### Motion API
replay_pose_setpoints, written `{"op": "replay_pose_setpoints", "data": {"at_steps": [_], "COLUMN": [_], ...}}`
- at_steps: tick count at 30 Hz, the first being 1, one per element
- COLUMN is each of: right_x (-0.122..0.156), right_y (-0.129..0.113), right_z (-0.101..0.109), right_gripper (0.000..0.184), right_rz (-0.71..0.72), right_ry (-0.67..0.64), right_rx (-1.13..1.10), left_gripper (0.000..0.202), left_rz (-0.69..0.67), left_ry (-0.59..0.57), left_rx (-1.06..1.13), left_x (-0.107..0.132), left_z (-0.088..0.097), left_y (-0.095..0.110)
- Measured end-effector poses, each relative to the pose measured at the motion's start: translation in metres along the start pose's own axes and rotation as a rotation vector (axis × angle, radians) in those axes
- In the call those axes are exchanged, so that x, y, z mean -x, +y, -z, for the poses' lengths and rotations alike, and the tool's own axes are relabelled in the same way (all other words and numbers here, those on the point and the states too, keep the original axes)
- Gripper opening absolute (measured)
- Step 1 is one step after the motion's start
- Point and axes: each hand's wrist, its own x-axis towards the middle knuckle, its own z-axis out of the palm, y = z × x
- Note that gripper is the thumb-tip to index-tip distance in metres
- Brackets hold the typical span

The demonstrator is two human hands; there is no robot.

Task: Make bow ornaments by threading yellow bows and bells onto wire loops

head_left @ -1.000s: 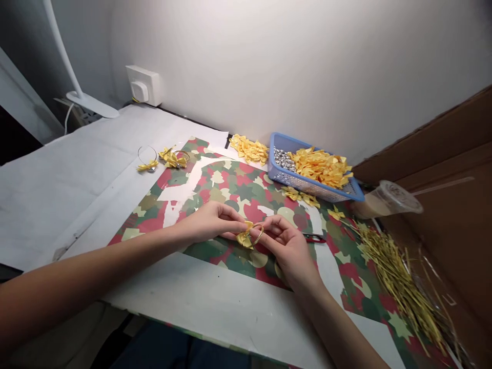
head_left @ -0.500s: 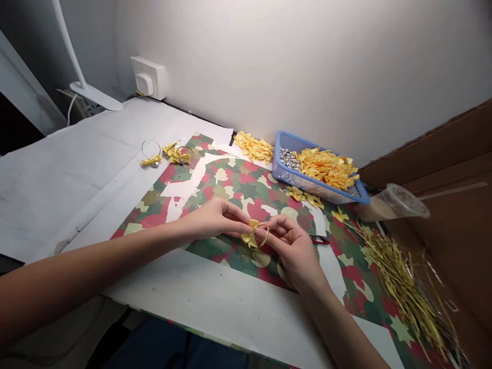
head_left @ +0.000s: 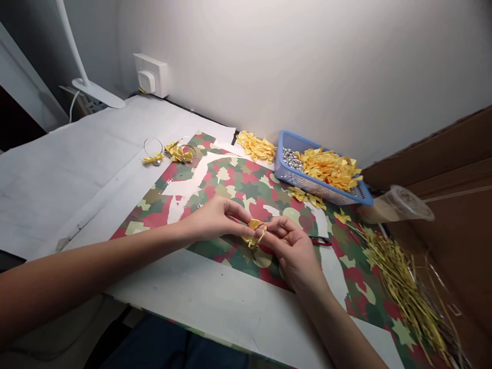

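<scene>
Over the camouflage-like patterned paper point(head_left: 246, 187), my left hand point(head_left: 215, 218) pinches a small yellow ribbon bow point(head_left: 254, 224) between thumb and fingertips. My right hand point(head_left: 298, 248) meets it there, thumb and forefinger closed on a gold twist tie point(head_left: 263, 239) that curves in a loop beside the bow. The fingertips of both hands nearly touch and hide part of the bow. Farther left lie a bow with a wire loop and a silver bell point(head_left: 154, 159) and a cluster of yellow bows with gold loops point(head_left: 180, 153).
A blue basket point(head_left: 323, 190) against the wall holds silver bells point(head_left: 292, 160) and yellow bows point(head_left: 331, 170). More bows point(head_left: 255, 147) are heaped beside it. Gold twist ties point(head_left: 400, 279) lie at right, near a tilted plastic cup point(head_left: 403, 203). A white lamp base point(head_left: 100, 93) stands at back left.
The bow has turned between my fingers, so less of it shows and the gold loop faces me more. Both hands stay in nearly the same place; the view has shifted slightly.
</scene>
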Motion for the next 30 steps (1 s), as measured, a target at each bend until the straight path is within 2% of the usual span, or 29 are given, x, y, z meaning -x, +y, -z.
{"op": "replay_pose_setpoints", "data": {"at_steps": [6,12,16,23,30], "right_x": [-0.0001,0.0005,0.0005,0.0016,0.002], "right_y": [0.0027,0.0024,0.0015,-0.0017,0.0001], "right_z": [-0.0012,-0.0028,-0.0046,-0.0055,-0.0042], "right_gripper": [0.032,0.036,0.036,0.036,0.036], "right_rz": [0.02,0.006,0.013,0.016,0.009], "right_ry": [0.016,0.058,0.081,0.082,0.065], "right_rx": [-0.01,-0.015,-0.021,-0.051,-0.042], "left_gripper": [0.019,0.022,0.023,0.016,0.015], "left_rz": [-0.067,-0.071,-0.072,0.001,0.033], "left_ry": [0.052,0.084,0.057,-0.027,-0.017], "left_rx": [-0.06,-0.113,-0.084,0.026,0.006], "left_x": [-0.0005,0.0025,0.0022,0.0009,0.002], "left_z": [-0.0011,-0.0037,-0.0033,-0.0023,-0.0023], "left_y": [0.0004,0.0017,0.0011,0.0043,0.0053]}}
